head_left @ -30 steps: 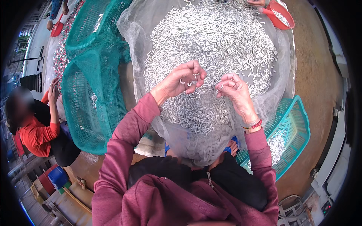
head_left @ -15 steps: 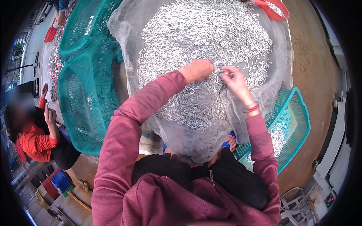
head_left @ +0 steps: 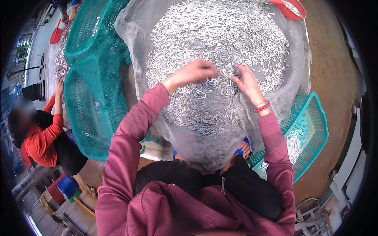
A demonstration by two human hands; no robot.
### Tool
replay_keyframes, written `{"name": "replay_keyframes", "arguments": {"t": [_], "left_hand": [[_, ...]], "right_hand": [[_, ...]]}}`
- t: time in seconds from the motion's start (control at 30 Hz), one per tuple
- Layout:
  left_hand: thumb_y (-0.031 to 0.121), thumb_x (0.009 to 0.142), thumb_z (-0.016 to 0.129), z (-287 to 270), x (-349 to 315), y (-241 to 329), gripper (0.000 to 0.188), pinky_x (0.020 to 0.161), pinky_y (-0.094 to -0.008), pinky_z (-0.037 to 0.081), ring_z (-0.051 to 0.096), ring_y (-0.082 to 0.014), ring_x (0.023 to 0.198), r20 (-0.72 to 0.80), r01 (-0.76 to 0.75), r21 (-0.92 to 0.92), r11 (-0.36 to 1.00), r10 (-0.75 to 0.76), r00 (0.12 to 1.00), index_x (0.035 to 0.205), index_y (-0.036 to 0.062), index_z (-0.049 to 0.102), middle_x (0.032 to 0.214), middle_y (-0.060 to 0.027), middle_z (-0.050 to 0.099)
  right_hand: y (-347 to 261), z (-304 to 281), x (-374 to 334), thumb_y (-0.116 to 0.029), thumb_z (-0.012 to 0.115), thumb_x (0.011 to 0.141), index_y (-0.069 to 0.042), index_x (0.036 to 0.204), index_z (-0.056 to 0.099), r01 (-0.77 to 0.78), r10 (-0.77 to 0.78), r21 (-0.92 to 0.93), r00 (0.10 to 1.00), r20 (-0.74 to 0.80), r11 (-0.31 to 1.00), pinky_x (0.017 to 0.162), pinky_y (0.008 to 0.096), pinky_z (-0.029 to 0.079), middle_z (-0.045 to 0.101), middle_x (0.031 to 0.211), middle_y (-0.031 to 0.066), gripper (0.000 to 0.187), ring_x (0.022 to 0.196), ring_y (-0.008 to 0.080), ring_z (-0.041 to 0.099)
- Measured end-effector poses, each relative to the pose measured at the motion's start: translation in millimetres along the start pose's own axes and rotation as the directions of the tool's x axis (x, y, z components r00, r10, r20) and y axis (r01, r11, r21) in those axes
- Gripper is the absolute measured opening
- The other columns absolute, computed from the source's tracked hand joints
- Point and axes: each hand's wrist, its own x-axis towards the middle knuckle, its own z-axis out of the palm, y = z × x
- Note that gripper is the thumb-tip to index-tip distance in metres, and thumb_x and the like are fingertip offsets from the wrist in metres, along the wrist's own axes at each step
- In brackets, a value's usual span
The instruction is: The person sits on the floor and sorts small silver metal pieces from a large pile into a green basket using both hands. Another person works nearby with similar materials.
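Note:
A wide heap of small white and silvery pieces (head_left: pixel 212 35), mostly pellet-like with some hook-shaped ones, lies on a sheet of white netting (head_left: pixel 212 151). My left hand (head_left: pixel 193 72) hovers over the middle of the heap, its fingertips pinched together; whatever they hold is too small to make out. Facing it from the right, my right hand (head_left: pixel 248 82) has its thumb and fingers apart, close above the pieces. A hook-shaped white piece (head_left: pixel 201 93) rests just below my left hand.
To the right stands a teal basket (head_left: pixel 315 135) holding white hook-shaped pieces. A red scoop (head_left: pixel 293 11) lies at the far right. Green net-draped baskets (head_left: pixel 98 74) are on the left. Beyond them a person in orange (head_left: pixel 43 139) reaches toward mixed-colour pieces (head_left: pixel 63 67).
My left hand has drawn left, away from my right hand, its arm bending more. My right hand has shifted slightly. The person at left has reached forward to the coloured pieces.

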Motion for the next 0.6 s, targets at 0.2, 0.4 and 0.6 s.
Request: {"name": "replay_keyframes", "arguments": {"t": [0.2, 0.4, 0.6], "left_hand": [[0.020, 0.077, 0.072, 20.6, 17.5, -17.9, 0.020, 0.074, -0.0413, 0.050, 0.063, -0.0340, 0.082, 0.039, -0.211, 0.831, 0.514, 0.325, 0.945, 0.085, 0.0022, 0.066, 0.083, -0.0141, 0.064], [0.021, 0.094, 0.058, -20.6, -15.2, 13.5, 0.022, 0.061, -0.0269, 0.046, 0.057, -0.0127, 0.072, 0.019, -0.326, 0.118, 0.938, 0.326, 0.945, 0.090, 0.0005, 0.062, 0.077, -0.0031, 0.058], [0.017, 0.093, 0.051, -7.7, -10.6, 18.1, 0.016, 0.038, -0.0161, 0.031, 0.045, -0.0057, 0.063, -0.007, -0.221, -0.773, 0.595, 0.340, 0.940, 0.088, 0.0024, 0.054, 0.080, -0.0042, 0.048]], "right_hand": [[3.4, 10.4, 4.2, -0.006, 0.070, 0.077, -0.001, 0.091, 0.069, 0.008, -0.027, 0.075, 0.967, 0.255, 0.997, 0.070, 0.0335, 0.050, 0.065, 0.084, 0.0112, 0.015, 0.076, 0.0224, 0.063], [-20.2, -20.1, -11.7, -0.012, 0.069, 0.084, -0.002, 0.095, 0.070, -0.273, 0.119, 0.427, 0.928, 0.353, 0.862, 0.064, 0.0251, 0.044, 0.065, 0.085, 0.0012, 0.015, 0.073, 0.0086, 0.055], [-12.8, 3.2, 0.8, -0.019, 0.075, 0.079, -0.001, 0.071, 0.059, -0.097, 0.057, 0.209, 0.981, 0.188, 0.973, 0.067, 0.0328, 0.043, 0.057, 0.077, 0.0076, 0.026, 0.074, 0.0174, 0.054]]}}
